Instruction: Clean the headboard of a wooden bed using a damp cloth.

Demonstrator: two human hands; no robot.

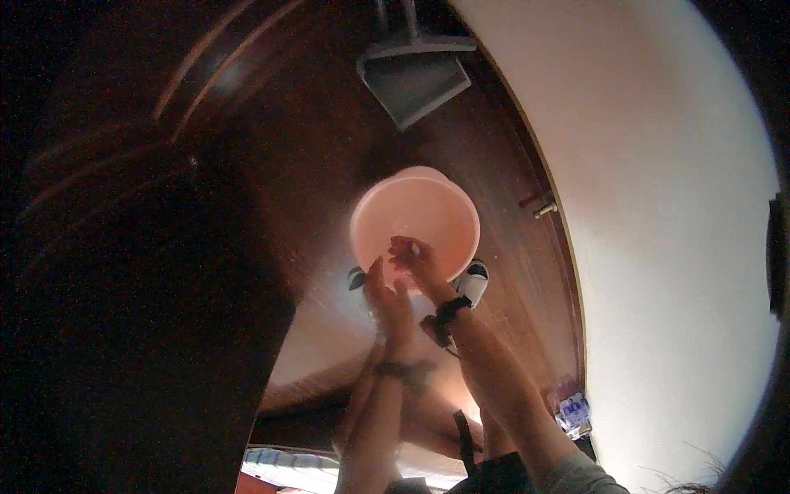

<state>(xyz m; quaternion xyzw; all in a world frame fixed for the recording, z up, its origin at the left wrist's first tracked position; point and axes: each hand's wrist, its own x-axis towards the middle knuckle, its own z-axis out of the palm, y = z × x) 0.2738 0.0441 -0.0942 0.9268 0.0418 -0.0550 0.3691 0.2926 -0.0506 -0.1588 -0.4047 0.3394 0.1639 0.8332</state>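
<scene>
A round pink basin (448, 212) stands on the dark floor between my feet. My right hand (420, 262) is over the near part of the basin, its fingers curled and pointing left. A small pale spot shows at these fingers; whether it is a thing in the hand I cannot make out. Just left of it, my left hand (388, 298) is at the basin's near rim, fingers stretched out and slightly blurred, with nothing visible in them. Each wrist has a dark band with a small device on it. What lies at the basin's bottom is partly hidden by my hands.
A grey dustpan (418, 82) is on the floor beyond the basin. White-and-black shoes (472, 282) flank the basin's near side. A pale wall (658, 206) rises on the right, with a small metal doorstop-like fitting (545, 211) beside it. Dark wooden panelling (148, 272) fills the left.
</scene>
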